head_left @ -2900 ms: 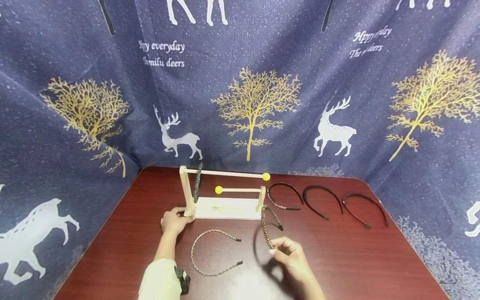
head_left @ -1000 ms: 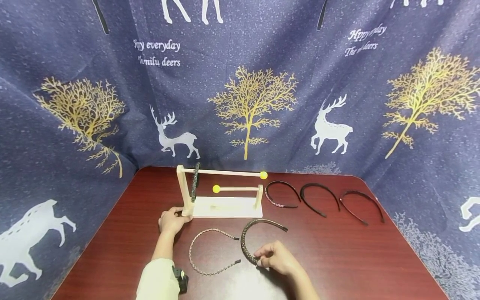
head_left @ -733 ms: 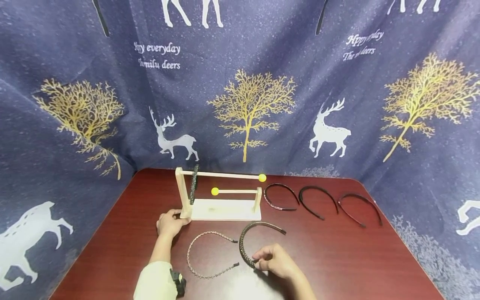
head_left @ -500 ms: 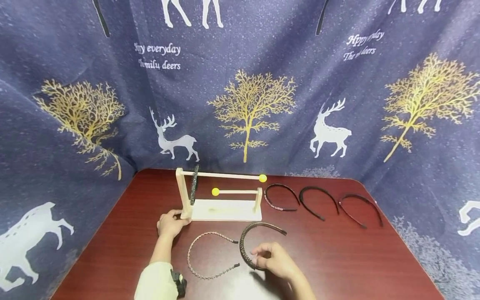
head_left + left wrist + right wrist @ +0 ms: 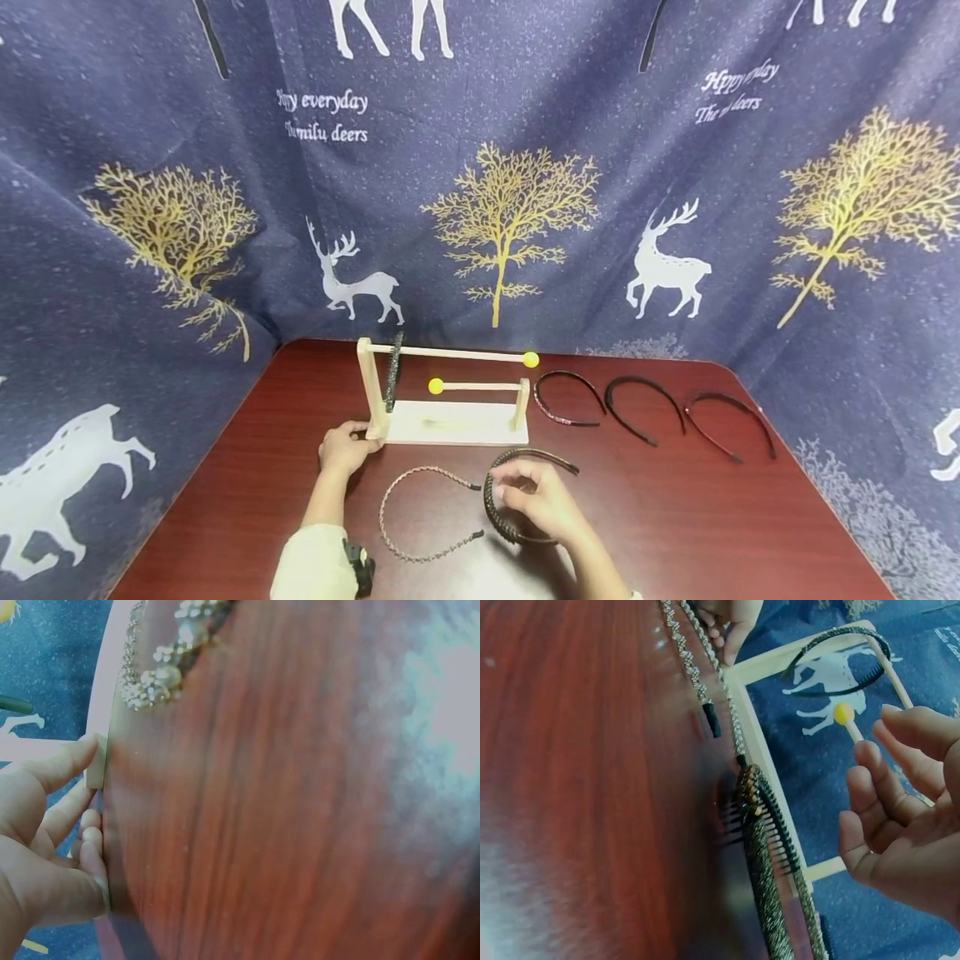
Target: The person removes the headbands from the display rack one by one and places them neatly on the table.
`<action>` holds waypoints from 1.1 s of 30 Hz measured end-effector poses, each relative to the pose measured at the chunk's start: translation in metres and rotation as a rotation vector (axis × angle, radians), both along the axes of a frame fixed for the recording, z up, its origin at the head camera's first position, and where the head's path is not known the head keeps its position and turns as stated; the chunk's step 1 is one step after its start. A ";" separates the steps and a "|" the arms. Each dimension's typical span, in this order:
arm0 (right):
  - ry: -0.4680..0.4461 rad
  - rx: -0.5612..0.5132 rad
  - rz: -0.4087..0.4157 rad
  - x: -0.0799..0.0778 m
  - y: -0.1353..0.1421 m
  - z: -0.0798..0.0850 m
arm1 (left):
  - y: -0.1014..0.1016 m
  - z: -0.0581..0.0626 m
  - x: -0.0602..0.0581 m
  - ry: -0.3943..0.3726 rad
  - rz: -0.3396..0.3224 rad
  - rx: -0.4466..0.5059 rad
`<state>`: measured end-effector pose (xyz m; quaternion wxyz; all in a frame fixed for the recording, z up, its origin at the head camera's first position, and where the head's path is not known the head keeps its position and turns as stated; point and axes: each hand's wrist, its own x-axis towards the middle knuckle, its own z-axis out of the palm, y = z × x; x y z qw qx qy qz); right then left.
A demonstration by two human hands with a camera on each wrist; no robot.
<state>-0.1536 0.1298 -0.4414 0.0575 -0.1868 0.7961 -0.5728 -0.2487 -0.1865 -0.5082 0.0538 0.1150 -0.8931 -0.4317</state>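
Observation:
My left hand (image 5: 345, 450) grips the left end of the base of a pale wooden headband stand (image 5: 450, 425); the left wrist view shows thumb and fingers at that end. A dark glittery headband (image 5: 392, 379) hangs on the stand's upper bar, near its left post. My right hand (image 5: 907, 802) is over a braided dark gold headband (image 5: 761, 877) lying on the table, its fingers loosely bent and apart from it in the right wrist view. Left of that headband lies a thin beaded headband (image 5: 386, 521) with dark tips.
Three dark headbands lie in a row at the right: a patterned one (image 5: 551, 412), a black one (image 5: 626, 425) and a reddish one (image 5: 708, 435). Yellow balls cap the stand's upper bar (image 5: 465, 354) and lower bar (image 5: 480, 387). A deer-print cloth (image 5: 450, 250) hangs behind the red-brown table (image 5: 712, 517).
My right hand lowered the braided headband, which was raised beside the stand, onto the table, let go of it and moved slightly up over it. My left hand stays at the stand's base.

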 end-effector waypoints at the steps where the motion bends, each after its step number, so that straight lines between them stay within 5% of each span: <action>1: 0.007 -0.005 -0.001 -0.002 -0.002 0.001 | 0.000 0.000 0.000 0.000 -0.001 -0.001; 33: 0.145 -0.374 0.156 -0.062 -0.067 0.010 | 0.000 0.000 0.002 -0.015 -0.010 0.004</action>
